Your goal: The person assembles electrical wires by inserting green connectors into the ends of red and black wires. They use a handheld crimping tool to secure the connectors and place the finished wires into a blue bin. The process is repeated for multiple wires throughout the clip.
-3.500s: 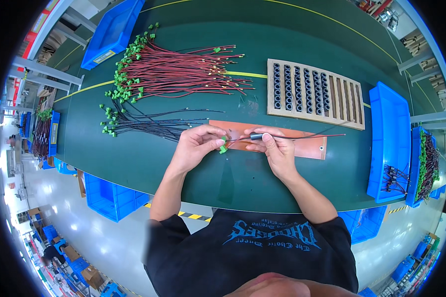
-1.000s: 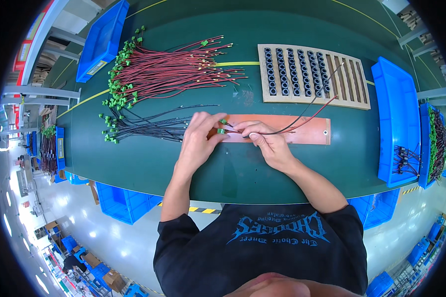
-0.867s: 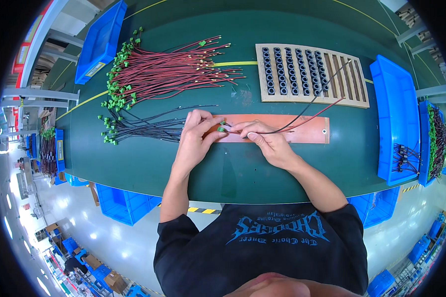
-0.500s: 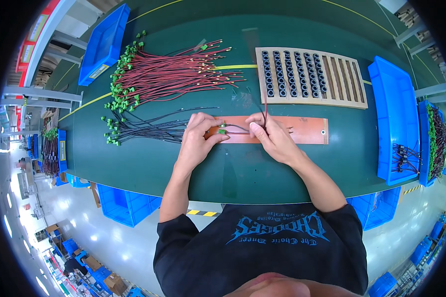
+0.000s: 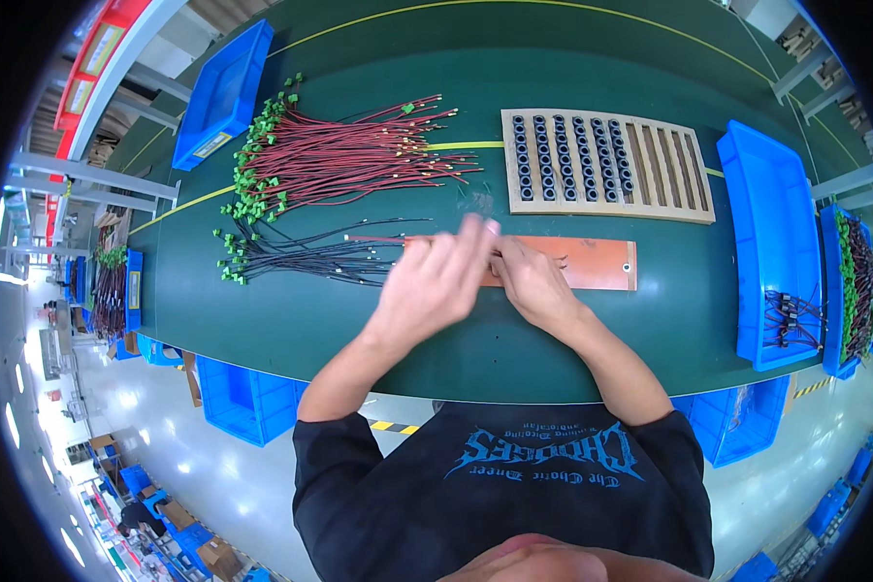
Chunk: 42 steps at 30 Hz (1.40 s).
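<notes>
My left hand (image 5: 432, 286) is over the left part of an orange board (image 5: 597, 264), its fingertips smeared by motion and close to the right hand. My right hand (image 5: 541, 283) is closed over the board, thumb and forefinger pinched at a short dark bit of wire; most of it is hidden. A red wire (image 5: 373, 238) sticks out leftward from behind my left hand, its pale tip at the far end. Black wires (image 5: 306, 260) with green connectors (image 5: 231, 262) lie left of my left hand. The connectors seen at my fingers earlier are hidden.
A bundle of red wires (image 5: 359, 155) with green connectors lies beyond. A slotted wooden rack (image 5: 606, 211) holds rows of black rings. Blue bins stand at the far left (image 5: 225, 92) and at the right (image 5: 771, 233), the latter holding some wired parts.
My left hand has moved right, from the green connectors to beside my right hand. A red wire now extends out to the left. The right hand has turned slightly, its fingers curling downward.
</notes>
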Motion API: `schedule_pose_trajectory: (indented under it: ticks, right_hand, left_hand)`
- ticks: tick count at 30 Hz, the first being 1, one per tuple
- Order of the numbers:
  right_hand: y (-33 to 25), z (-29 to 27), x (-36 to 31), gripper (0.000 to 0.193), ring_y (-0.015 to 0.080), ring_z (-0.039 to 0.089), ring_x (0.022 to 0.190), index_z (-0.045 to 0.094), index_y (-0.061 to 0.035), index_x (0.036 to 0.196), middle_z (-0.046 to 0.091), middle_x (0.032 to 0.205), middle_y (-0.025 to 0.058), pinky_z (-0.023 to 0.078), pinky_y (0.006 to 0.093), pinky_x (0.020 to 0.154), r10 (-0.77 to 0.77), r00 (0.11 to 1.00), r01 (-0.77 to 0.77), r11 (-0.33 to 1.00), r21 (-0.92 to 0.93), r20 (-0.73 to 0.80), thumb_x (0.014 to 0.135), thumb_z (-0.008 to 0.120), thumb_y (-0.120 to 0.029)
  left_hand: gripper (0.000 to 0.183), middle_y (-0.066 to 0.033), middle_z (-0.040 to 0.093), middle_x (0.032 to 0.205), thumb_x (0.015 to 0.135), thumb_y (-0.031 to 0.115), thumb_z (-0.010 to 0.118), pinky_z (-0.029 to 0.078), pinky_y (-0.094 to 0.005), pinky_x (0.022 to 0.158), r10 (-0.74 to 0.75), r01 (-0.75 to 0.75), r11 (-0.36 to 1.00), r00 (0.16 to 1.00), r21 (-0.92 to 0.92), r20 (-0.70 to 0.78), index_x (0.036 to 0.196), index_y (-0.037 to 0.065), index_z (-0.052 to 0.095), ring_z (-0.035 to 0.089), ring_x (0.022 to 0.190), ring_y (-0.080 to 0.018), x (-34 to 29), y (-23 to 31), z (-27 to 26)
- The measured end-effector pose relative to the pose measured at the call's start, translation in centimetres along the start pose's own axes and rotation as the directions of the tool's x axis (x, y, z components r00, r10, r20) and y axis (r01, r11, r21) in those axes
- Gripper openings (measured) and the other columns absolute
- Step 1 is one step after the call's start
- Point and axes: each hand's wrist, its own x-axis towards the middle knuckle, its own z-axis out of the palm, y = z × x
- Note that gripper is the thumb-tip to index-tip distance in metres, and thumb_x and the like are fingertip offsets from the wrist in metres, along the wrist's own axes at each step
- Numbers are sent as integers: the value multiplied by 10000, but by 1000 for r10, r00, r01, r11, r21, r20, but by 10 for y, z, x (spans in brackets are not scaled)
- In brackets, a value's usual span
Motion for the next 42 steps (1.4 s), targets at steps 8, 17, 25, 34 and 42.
schedule_pose_trajectory:
  ticks: [8,17,25,34,42]
  right_hand:
    - [-2,4,-1,248,433,695,938,582,25,1238,699,1040,260,561,499,802,-36,991,39,999,19,-127,1007,547,-58]
    - [3,10,-6,193,459,682,979,583,23,1185,679,1083,247,556,518,800,15,991,5,988,151,-131,1025,536,-73]
    - [4,3,-7,145,410,648,845,611,22,1113,597,984,190,547,476,760,-89,981,125,971,203,-174,1002,601,-70]
    - [-15,-35,-20,217,300,611,906,677,-17,1065,590,943,115,483,422,787,-252,961,190,903,-386,-115,856,731,-36]
    - [36,-38,-18,177,122,658,949,580,7,1082,700,1012,92,503,279,865,307,937,-210,877,433,-168,1039,645,-152]
  left_hand:
    - [437,-165,645,1107,755,58,648,561,-376,837,-295,283,946,954,160,55,1171,-74,630,645,964,-277,-29,-57,8]
    - [262,-141,703,1114,947,-117,610,581,-275,821,-807,134,-53,578,-990,121,1173,-37,716,700,946,-185,13,38,64]
    - [165,-116,756,1072,957,-17,681,559,-306,892,-815,220,-240,484,-946,319,1105,-24,754,700,995,-176,22,53,97]
    - [150,-119,670,1127,970,-60,639,579,-278,889,-829,222,-118,514,-968,219,1099,-40,715,700,967,-171,15,53,112]
    - [121,-84,596,1105,1015,-47,571,591,-292,870,-747,124,-321,576,-939,331,1132,-29,595,703,946,-166,16,55,106]
